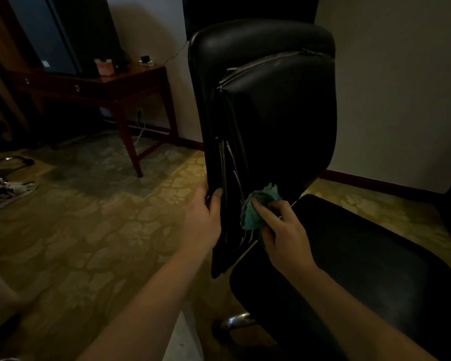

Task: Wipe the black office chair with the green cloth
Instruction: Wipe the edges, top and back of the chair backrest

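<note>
Chair [271,113]: fills centre and right of frame, backrest upright and seen at an angle, seat [362,256] running to the lower right. Upholstery is worn; pale frayed strips show along the backrest's left edge and across the seam near the top.

Left hand [203,217]: centre of frame, gripping the backrest's left edge. Thumb lies on the near face and the fingers curl round behind, out of sight. Likely there to brace the chair, since a swivel back would turn away under a push.

Right hand [281,227]: just right of the left, holding the cloth [258,207]. Fingers are closed around the bunched fabric, index laid over it, pressing it to the lower backrest just above the seat junction. Bunching gives a thick pad with firm contact.

Cloth position: low on the backrest, centre frame, touching the frayed strip. The loose strips could snag.

Progress: cannot judge which areas are done; the light is dim and no wipe marks show.

Surroundings: desk [102,82] upper left against the wall, patterned carpet [89,230] across the floor, shoe [11,191] at the left edge.
</note>
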`<action>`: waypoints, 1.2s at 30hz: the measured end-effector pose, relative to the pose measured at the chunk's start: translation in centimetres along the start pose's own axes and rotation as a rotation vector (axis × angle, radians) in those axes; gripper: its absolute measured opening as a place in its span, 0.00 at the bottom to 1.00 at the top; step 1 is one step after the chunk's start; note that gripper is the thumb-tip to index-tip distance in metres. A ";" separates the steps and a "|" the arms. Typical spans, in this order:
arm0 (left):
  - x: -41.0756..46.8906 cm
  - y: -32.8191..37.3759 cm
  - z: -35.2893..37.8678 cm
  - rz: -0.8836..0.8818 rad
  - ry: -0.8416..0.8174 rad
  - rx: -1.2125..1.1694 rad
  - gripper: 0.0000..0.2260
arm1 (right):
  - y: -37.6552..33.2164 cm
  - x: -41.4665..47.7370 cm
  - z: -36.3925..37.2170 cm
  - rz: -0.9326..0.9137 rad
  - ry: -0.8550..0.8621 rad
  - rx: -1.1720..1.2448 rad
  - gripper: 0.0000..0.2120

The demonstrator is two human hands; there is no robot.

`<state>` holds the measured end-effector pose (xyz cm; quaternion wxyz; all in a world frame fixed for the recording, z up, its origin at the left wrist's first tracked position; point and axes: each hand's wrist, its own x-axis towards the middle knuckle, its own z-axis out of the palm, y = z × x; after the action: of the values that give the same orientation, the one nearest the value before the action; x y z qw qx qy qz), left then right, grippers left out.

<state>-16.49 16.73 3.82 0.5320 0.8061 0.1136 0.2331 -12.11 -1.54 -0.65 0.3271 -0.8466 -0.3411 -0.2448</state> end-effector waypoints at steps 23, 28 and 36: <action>-0.4 -2.2 0.1 0.043 -0.054 0.069 0.22 | -0.5 -0.8 -0.2 0.059 -0.042 0.113 0.25; -0.7 -2.0 0.1 0.044 -0.070 0.055 0.22 | -2.0 3.2 -2.1 0.005 0.041 0.118 0.23; -1.0 -1.6 0.1 0.051 -0.054 0.050 0.24 | -0.7 -0.3 -0.5 0.019 -0.006 0.104 0.18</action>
<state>-17.26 16.87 2.09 0.5083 0.8279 0.0841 0.2217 -12.87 -1.65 -0.22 0.3719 -0.8325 -0.3462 -0.2210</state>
